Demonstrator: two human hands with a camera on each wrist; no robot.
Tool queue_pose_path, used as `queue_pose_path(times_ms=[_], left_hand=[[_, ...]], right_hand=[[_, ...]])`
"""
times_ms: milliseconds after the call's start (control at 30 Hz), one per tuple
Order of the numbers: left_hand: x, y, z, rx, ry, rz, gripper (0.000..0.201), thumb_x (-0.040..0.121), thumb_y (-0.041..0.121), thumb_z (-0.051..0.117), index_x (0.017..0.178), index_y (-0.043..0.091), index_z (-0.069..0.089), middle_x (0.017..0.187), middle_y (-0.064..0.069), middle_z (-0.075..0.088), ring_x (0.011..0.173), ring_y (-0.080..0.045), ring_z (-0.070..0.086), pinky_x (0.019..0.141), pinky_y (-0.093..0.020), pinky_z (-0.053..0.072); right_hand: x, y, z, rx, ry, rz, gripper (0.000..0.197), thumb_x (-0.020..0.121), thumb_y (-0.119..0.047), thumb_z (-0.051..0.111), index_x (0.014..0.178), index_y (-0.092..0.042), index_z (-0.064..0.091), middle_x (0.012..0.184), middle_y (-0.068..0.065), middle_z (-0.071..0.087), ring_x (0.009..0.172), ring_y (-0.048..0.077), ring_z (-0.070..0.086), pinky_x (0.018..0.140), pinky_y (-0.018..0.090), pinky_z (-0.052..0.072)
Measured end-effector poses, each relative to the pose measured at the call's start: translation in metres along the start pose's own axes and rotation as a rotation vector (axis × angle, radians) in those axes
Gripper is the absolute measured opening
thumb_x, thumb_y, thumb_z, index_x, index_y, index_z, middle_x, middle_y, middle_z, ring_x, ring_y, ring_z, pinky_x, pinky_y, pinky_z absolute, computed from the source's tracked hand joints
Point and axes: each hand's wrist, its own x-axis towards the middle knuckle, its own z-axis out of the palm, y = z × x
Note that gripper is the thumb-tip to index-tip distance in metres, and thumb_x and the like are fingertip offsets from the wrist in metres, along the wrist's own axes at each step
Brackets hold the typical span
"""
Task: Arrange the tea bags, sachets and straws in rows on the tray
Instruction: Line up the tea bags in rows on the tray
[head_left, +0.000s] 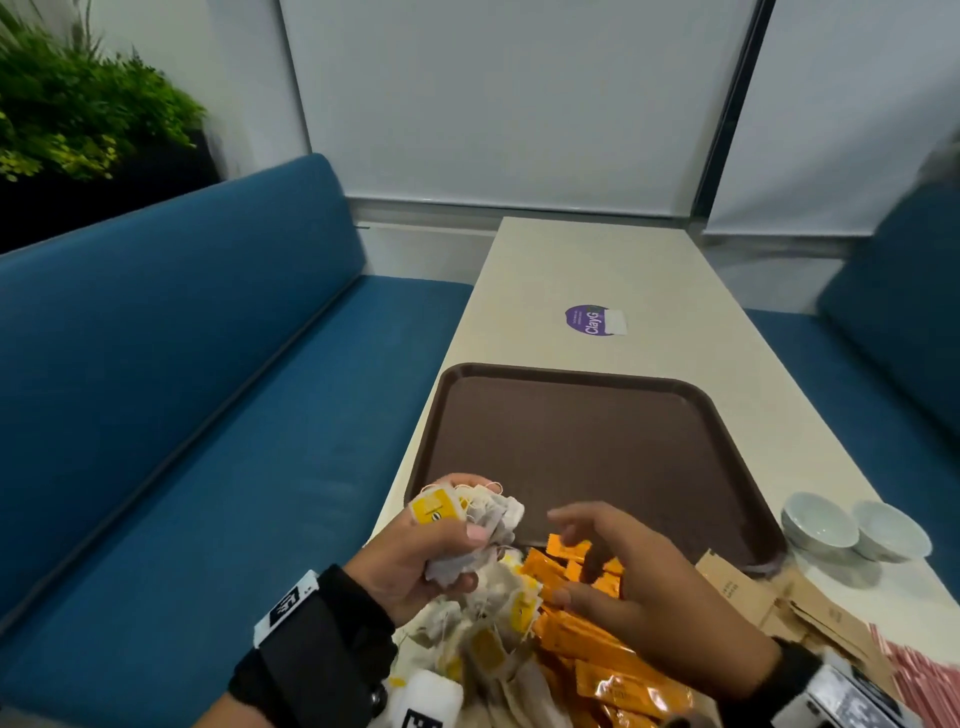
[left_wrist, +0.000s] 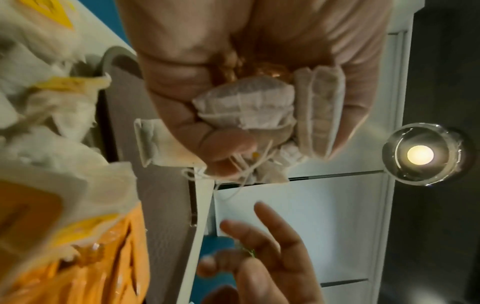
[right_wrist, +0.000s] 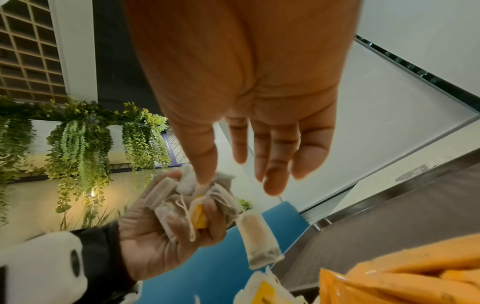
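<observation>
Paper tea bags (head_left: 483, 631) with yellow tags lie heaped at the table's near edge, about 6 o'clock; tag print too blurred to read. Orange sachets (head_left: 602, 649) piled just right of them, touching; writing unreadable. Brown paper packets (head_left: 769, 603) at 4 o'clock, faint print, illegible; red-striped items (head_left: 930, 675) beyond them at the frame edge.

Left hand (head_left: 415, 556) above the heap, fingers curled round a clump of tea bags (head_left: 467, 519), strings trailing. Right hand (head_left: 639, 577) over the sachets, fingers spread and relaxed, holding nothing.

Brown tray (head_left: 582, 441) at 12 o'clock from the piles, its near edge partly under the sachets. Two white bowls (head_left: 852, 525) at 2 o'clock, side by side, beside the tray's right corner; contents not visible. Farther out on the table (head_left: 597, 260), a purple round sticker (head_left: 589, 319) reads "ClayG", rest covered.
</observation>
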Motion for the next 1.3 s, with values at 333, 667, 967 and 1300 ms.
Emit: queue_pose_path(times_ms=[333, 667, 967, 1300], left_hand=[[0.008, 0.015, 0.024, -0.09, -0.364, 0.038, 0.049, 0.054, 0.031, 0.084, 0.1, 0.025, 0.07, 0.093, -0.003, 0.069, 0.074, -0.015, 0.064, 0.051, -0.02, 0.048], [0.015, 0.014, 0.013, -0.227, -0.425, 0.011, 0.042, 0.089, 0.015, 0.052, 0.13, 0.01, 0.049, 0.121, -0.016, 0.059, 0.102, -0.023, 0.061, 0.07, -0.019, 0.049], [0.014, -0.003, 0.015, -0.331, -0.014, -0.1, 0.068, 0.022, 0.014, 0.094, 0.086, 0.002, 0.075, 0.081, -0.023, 0.065, 0.058, -0.026, 0.063, 0.035, -0.019, 0.037], [0.022, -0.006, 0.015, -0.37, 0.099, -0.143, 0.06, 0.017, 0.012, 0.093, 0.07, -0.003, 0.07, 0.066, -0.019, 0.06, 0.039, -0.015, 0.047, 0.032, -0.018, 0.036]], right_hand=[[0.034, -0.004, -0.005, 0.242, 0.012, -0.082, 0.042, 0.081, -0.01, 0.072, 0.114, -0.03, 0.057, 0.107, -0.011, 0.065, 0.098, 0.005, 0.061, 0.087, 0.022, 0.052], [0.048, 0.0, 0.001, 0.393, 0.092, 0.025, 0.005, 0.087, -0.009, 0.064, 0.088, -0.013, 0.067, 0.086, 0.005, 0.069, 0.076, 0.014, 0.064, 0.071, 0.028, 0.054], [0.057, 0.002, -0.032, 0.756, 0.252, 0.228, 0.005, 0.094, -0.007, 0.052, 0.09, -0.007, 0.055, 0.066, 0.009, 0.061, 0.035, 0.005, 0.046, 0.035, 0.017, 0.034], [0.066, -0.005, -0.036, 0.706, -0.122, 0.12, 0.026, 0.08, 0.008, 0.052, 0.096, -0.01, 0.063, 0.085, 0.011, 0.065, 0.064, 0.025, 0.06, 0.048, 0.028, 0.044]])
